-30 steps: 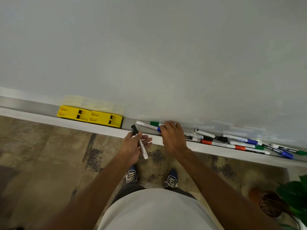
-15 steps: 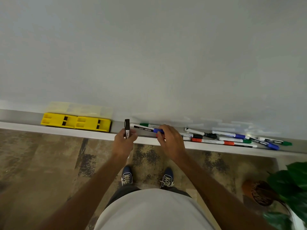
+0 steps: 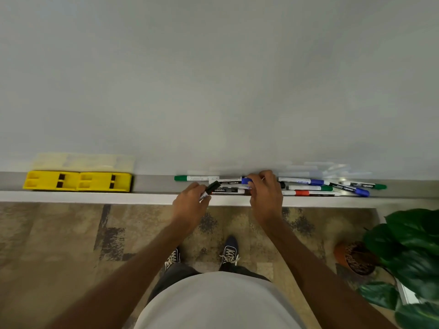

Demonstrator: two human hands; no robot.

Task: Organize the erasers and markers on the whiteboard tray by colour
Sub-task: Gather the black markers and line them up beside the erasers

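1. Far left of the left-hand fingers (image 3: 197,187): two yellow erasers (image 3: 78,181) sit end to end on the tray (image 3: 154,184), touching. They share a colour and are grouped, so I'd call that part done.
2. Left hand (image 3: 190,205): fingers clamped on a black marker (image 3: 212,187), held tilted just above the tray's front lip. Not placed yet.
3. Right hand (image 3: 264,198): fingers (image 3: 259,178) curled down over a blue marker (image 3: 245,181), apparently pinching its cap end. Can't tell whether it lies on the tray or is lifted off it.
4. Between the two sets of fingers: a few markers lie side by side, one a black-labelled marker (image 3: 228,191). A green marker (image 3: 196,178) lies just behind the left fingers, against the whiteboard (image 3: 213,79).
5. Right of the right fingers: a mixed pile (image 3: 308,187) of blue, green and red caps, interleaved, some crossing. Unsorted.
6. Judgement: early stage. No single-colour run of markers shows anywhere.
7. Left to do: set down the two held markers as group starters, then pull the blacks, blues, greens and reds out of the pile into separate runs.
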